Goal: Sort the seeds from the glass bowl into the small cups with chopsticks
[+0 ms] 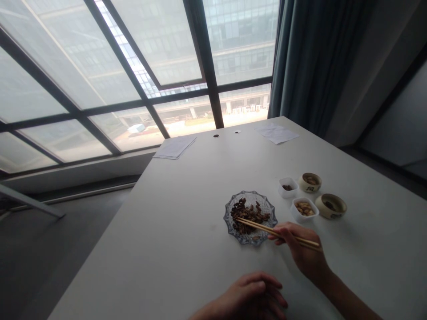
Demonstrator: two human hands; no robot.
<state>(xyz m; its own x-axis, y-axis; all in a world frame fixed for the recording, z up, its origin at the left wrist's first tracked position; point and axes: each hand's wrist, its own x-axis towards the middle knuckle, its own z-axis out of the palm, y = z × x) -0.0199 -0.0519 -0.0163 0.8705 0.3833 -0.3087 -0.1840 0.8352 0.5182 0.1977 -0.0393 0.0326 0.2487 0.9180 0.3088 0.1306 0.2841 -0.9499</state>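
My right hand (pixel 302 246) is closed around a pair of wooden chopsticks (pixel 267 228). Their tips reach into a scalloped glass dish (pixel 271 213), among dark brown, elongated pieces that look like seeds or nuts (pixel 245 215). Whether a piece is pinched between the tips I cannot tell. My left hand (pixel 255 295) rests low near the table's front, fingers loosely curved and apart, holding nothing. Right of the dish stand a white plastic cup of light brown nuts (pixel 304 209) and another white cup (pixel 288 187) with a few dark pieces.
Two beige ceramic bowls (pixel 310 182) with something inside stand behind and right of the plastic cups. Papers (pixel 175 146) lie at the far left of the white table (pixel 160 231), more sheets (pixel 277 132) at the far right. Windows and a dark curtain (pixel 310 66) border the far side.
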